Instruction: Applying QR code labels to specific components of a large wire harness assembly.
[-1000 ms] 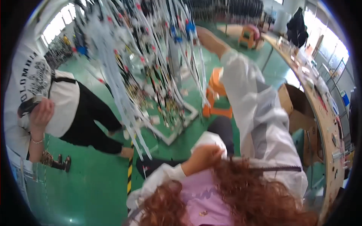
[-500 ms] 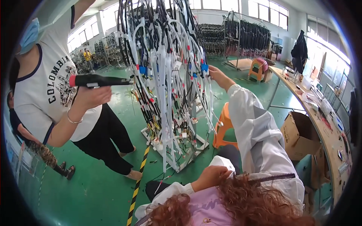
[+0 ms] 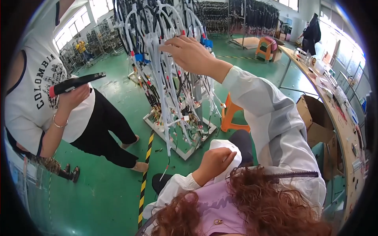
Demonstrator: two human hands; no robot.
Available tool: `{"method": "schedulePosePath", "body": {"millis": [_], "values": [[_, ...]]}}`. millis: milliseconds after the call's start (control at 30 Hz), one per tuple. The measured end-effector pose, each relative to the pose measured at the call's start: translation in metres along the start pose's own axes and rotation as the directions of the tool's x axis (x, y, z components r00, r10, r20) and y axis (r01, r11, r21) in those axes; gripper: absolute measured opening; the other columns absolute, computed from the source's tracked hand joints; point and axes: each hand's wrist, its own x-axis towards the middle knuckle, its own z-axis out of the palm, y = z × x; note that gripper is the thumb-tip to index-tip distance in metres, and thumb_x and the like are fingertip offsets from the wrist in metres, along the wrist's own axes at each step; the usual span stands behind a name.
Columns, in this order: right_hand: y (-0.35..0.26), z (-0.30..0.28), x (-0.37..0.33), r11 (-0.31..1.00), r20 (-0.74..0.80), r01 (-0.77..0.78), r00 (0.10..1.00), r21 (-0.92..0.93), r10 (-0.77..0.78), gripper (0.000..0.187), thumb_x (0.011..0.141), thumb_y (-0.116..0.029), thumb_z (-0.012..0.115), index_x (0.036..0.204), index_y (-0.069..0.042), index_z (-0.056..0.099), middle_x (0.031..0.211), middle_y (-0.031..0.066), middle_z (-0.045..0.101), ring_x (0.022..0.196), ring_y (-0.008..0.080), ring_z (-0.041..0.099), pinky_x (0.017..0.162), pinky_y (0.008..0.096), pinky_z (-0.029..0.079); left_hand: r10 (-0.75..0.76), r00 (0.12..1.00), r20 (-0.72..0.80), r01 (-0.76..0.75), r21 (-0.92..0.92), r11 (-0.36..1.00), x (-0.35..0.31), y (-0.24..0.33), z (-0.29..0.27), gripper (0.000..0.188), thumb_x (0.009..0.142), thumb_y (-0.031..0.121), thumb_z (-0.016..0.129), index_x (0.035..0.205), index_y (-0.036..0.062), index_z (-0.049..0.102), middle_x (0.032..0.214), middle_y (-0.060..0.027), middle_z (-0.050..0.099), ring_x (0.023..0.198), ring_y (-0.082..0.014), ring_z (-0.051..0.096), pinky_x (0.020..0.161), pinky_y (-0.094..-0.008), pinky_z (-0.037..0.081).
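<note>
Under the bent, slightly parted fingers of the right hand (image 3: 193,57), cables (image 3: 163,98), hanging crowded above a white frame (image 3: 185,155), impossible to say whether pinched; liable to snag or to tug a connector (image 3: 139,58) loose if drawn sideways through that crowding. Lower down, left hand (image 3: 212,165), curled at a white bundle (image 3: 221,144), with hold on it unclear. Farther left, in a co-worker's hand (image 3: 74,96), dark tool (image 3: 80,81), possibly catching cables if swung inward.

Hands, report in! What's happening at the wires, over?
Right hand at hanging white-and-black cable bundle. Left hand curled low by rounded white object. Co-worker's hand at left, holding black-and-red tool, apart from bundle.
</note>
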Motion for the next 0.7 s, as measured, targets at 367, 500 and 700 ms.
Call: {"method": "schedulePosePath", "body": {"millis": [367, 500, 700], "values": [[-0.026, 0.037, 0.013, 0.977, 0.031, 0.156, 0.988, -0.144, -0.153, 0.024, 0.067, -0.01, 0.056, 0.091, -0.009, 0.059, 0.092, 0.0035, 0.054, 0.095, 0.021, 0.047, 0.082, 0.0327, 0.038, -0.226, 0.924, -0.309, 0.223, -0.045, 0.974, -0.004, -0.03, -0.067, 0.022, 0.081, 0.02, 0.059, 0.071, 0.0011, 0.061, 0.058, -0.0105, 0.054, 0.05, -0.02, 0.051, 0.047, -0.0298, 0.038], [-0.01, 0.048, 0.006, 0.979, 0.034, 0.056, 0.998, -0.197, -0.05, 0.013, 0.068, -0.013, 0.056, 0.079, -0.008, 0.057, 0.087, 0.0026, 0.056, 0.097, 0.0195, 0.047, 0.082, 0.0317, 0.039, -0.261, 0.842, -0.471, 0.243, -0.1, 0.965, -0.005, -0.042, -0.099, 0.021, 0.083, 0.016, 0.058, 0.071, -0.0005, 0.061, 0.058, -0.0072, 0.057, 0.051, -0.0114, 0.052, 0.049, -0.0249, 0.039], [-0.03, 0.053, -0.011, 0.959, -0.164, -0.24, 0.951, 0.149, 0.263, 0.017, 0.074, -0.012, 0.058, 0.089, -0.007, 0.052, 0.086, 0.0075, 0.054, 0.085, 0.0262, 0.05, 0.077, 0.0379, 0.037, -0.341, 0.716, -0.609, 0.284, -0.192, 0.94, 0.01, -0.063, -0.134, 0.025, 0.085, 0.017, 0.055, 0.069, -0.0021, 0.059, 0.057, -0.001, 0.055, 0.052, -0.0036, 0.046, 0.048, -0.0206, 0.035]]}}
